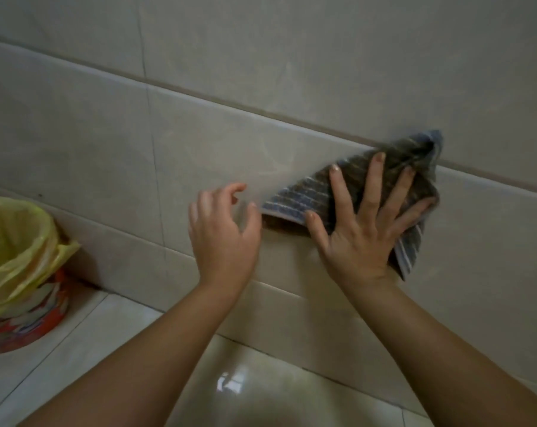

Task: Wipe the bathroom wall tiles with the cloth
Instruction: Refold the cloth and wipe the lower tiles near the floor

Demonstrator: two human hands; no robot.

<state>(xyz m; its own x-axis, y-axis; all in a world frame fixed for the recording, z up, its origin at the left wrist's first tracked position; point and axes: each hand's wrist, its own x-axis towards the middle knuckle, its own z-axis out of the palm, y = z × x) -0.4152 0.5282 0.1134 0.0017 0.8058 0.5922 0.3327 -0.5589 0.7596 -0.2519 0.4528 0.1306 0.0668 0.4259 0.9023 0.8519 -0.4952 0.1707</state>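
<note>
A dark checked cloth (421, 155) with blue and white stripes lies flat against the beige wall tiles (107, 155), just under a horizontal grout line. My right hand (362, 229) presses it to the wall with fingers spread straight across it. My left hand (224, 232) hovers just left of the cloth, fingers loosely curled and holding nothing. Whether its fingertips touch the tile is unclear. The cloth's upper right corner is blurred.
A bin (23, 306) lined with a yellow plastic bag stands at the lower left, against the wall. Glossy pale floor tiles (261, 380) fill the bottom of the view. The tiled wall runs on to the left and above the cloth.
</note>
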